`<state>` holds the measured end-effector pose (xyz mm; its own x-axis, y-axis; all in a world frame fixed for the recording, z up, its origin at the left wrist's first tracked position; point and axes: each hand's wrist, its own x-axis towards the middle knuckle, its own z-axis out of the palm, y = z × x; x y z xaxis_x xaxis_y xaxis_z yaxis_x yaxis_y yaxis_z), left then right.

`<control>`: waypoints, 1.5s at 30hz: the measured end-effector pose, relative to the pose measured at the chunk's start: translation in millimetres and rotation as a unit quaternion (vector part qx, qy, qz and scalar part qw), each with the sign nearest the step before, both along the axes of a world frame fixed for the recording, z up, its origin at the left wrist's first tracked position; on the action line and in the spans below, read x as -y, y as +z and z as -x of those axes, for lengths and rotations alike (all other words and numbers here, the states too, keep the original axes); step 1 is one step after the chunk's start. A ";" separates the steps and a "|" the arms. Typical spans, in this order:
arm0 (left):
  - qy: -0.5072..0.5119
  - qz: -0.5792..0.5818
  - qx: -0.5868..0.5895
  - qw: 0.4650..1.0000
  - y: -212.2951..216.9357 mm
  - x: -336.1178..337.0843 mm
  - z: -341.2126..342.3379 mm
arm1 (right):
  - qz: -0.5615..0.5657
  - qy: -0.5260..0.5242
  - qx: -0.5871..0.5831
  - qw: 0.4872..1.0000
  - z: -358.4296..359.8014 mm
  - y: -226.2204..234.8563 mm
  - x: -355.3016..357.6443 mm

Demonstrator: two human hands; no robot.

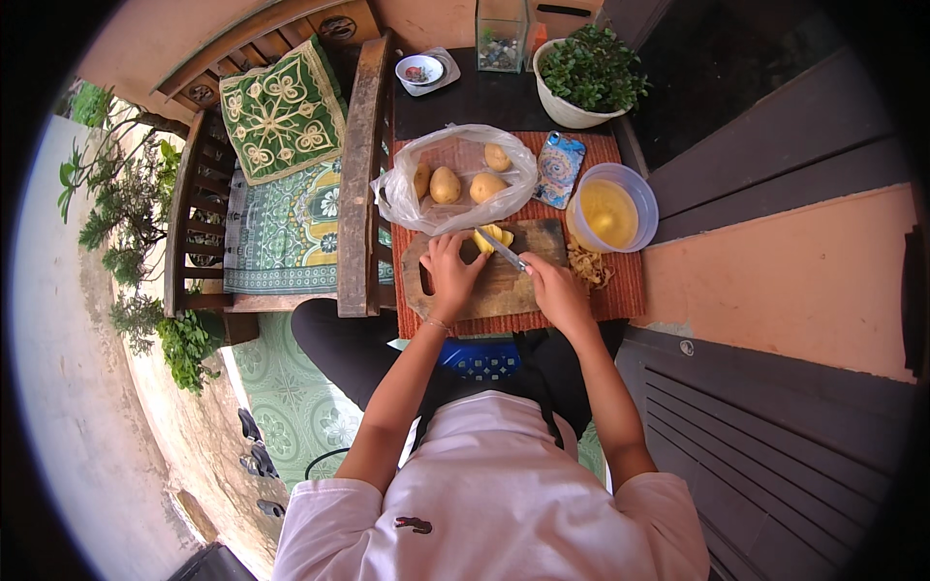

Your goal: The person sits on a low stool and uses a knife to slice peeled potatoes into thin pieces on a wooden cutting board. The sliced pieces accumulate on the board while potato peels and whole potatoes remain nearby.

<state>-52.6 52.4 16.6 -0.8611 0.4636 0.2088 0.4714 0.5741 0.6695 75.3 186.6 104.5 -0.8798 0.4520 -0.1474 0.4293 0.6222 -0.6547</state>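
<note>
On the wooden cutting board (pixel 499 292), partly sliced yellow potato pieces (pixel 500 234) lie near the far edge. My left hand (pixel 451 275) is bent over the board, its fingertips closed against the near left side of the potato. A knife (pixel 503 252) is gripped in my right hand (pixel 560 292), its blade slanting up and left onto the potato slices. Just beyond the board sits an open clear plastic bag (pixel 405 197) holding several whole potatoes (pixel 445 185). Brownish peelings (pixel 588 266) are heaped by the board's right edge.
A clear plastic tub (pixel 641 198) of yellowish liquid stands right of the board, beside a blue patterned phone (pixel 559 170). Farther back are a potted plant (pixel 588 77), a glass tank (pixel 501 39) and a small white bowl (pixel 419 70). A wooden bench (pixel 359 194) borders the left.
</note>
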 end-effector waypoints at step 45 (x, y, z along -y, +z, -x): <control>-0.040 -0.196 0.186 0.962 6.3 3.8 5.2 | 0.041 -0.012 -0.014 0.999 -14.9 -5.3 -2.4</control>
<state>-57.9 48.6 22.9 -0.8751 0.4796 0.0656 0.1894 0.2145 0.9582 90.2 189.0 99.2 -0.8729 0.4612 -0.1593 0.4241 0.5557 -0.7151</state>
